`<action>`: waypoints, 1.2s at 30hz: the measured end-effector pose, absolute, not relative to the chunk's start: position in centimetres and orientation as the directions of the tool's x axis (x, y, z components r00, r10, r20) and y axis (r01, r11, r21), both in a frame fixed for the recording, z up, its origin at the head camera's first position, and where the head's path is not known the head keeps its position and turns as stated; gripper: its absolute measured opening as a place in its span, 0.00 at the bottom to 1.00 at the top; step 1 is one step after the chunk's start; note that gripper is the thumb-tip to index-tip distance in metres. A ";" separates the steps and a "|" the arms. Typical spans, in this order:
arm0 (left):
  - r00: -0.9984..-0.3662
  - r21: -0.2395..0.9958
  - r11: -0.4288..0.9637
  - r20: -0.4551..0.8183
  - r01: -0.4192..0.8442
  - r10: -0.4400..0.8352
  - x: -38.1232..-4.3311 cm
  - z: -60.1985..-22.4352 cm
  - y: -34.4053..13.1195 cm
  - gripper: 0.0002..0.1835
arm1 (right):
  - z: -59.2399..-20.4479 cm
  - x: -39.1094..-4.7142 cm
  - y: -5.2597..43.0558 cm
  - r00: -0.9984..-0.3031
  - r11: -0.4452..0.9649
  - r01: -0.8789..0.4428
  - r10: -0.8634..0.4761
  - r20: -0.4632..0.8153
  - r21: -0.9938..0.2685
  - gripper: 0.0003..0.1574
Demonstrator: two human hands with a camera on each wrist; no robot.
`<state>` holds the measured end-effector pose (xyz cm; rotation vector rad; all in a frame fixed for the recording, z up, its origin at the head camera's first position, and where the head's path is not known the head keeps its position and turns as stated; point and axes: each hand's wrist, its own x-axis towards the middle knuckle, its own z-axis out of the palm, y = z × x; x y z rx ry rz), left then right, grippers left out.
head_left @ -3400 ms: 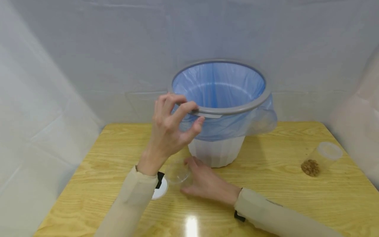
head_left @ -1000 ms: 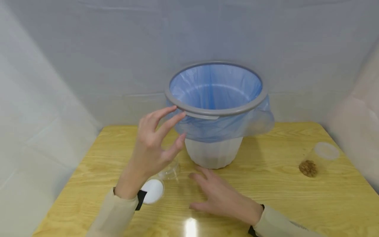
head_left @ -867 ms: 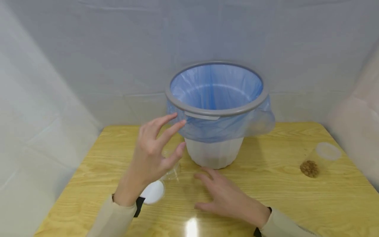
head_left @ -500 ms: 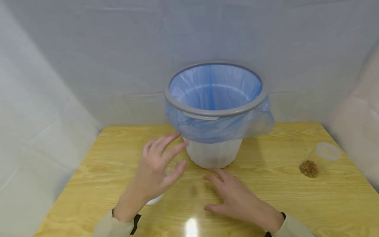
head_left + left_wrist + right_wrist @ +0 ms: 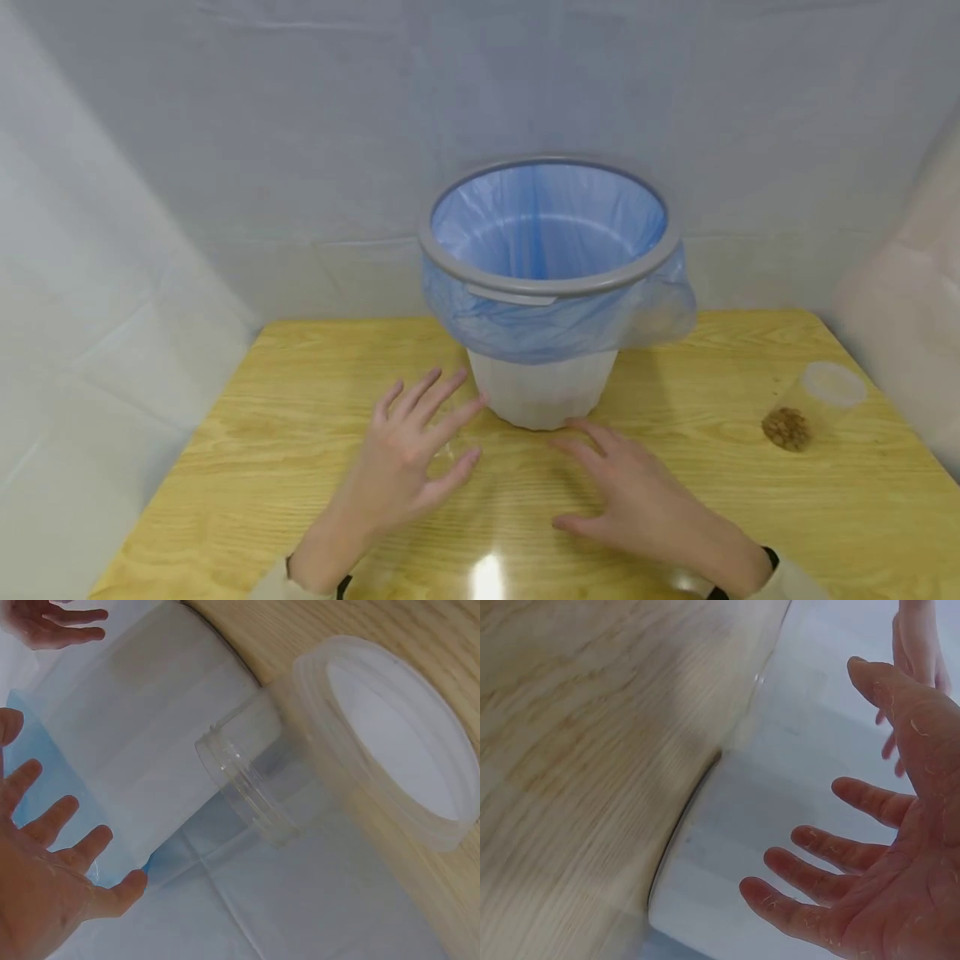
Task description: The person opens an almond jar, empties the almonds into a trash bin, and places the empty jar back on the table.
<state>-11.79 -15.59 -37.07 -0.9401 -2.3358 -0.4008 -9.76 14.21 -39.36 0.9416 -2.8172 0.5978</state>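
My left hand (image 5: 401, 462), fingers spread and holding nothing, hovers over the table before the bin's left side. Behind it, mostly hidden in the head view, is a clear jar (image 5: 251, 780) with a threaded rim. The left wrist view shows a round white lid (image 5: 397, 742) close by. My right hand (image 5: 637, 496) holds nothing either, thumb and fingers apart, near the foot of the white bin (image 5: 547, 387). A blue bag (image 5: 525, 329) lines the bin and folds over its outside beneath the grey rim (image 5: 555, 287).
Toward the table's right edge stands a second clear jar (image 5: 828, 404) with small brown pieces (image 5: 787, 429) at its bottom. The wood-grain table (image 5: 262, 467) reaches back to pale sheeting (image 5: 322, 125) hung behind and at both sides.
My left hand has come down from the bin's rim toward the table, its fingers spreading. The right hand has moved away from the clear jar, to the right.
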 end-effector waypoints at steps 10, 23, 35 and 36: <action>-0.583 0.028 0.708 0.592 0.705 0.557 -11.3 -37.9 -15.7 0.28 | -38.9 -9.8 16.7 -0.827 0.757 -0.560 -0.487 0.280 -0.336 0.50; -0.581 0.003 0.702 0.564 0.712 0.587 -11.5 -38.1 -15.4 0.28 | -38.2 -10.5 19.5 -0.832 0.797 -0.526 -0.408 0.377 -0.297 0.47; -0.600 -0.013 0.703 0.510 0.711 0.616 -11.8 -38.1 -14.8 0.27 | -37.1 -10.8 21.4 -0.898 0.826 -0.415 -0.305 0.318 -0.381 0.48; -0.595 -0.019 0.701 0.514 0.713 0.618 -11.8 -38.1 -14.7 0.27 | -36.9 -10.9 21.5 -0.903 0.830 -0.406 -0.297 0.311 -0.383 0.48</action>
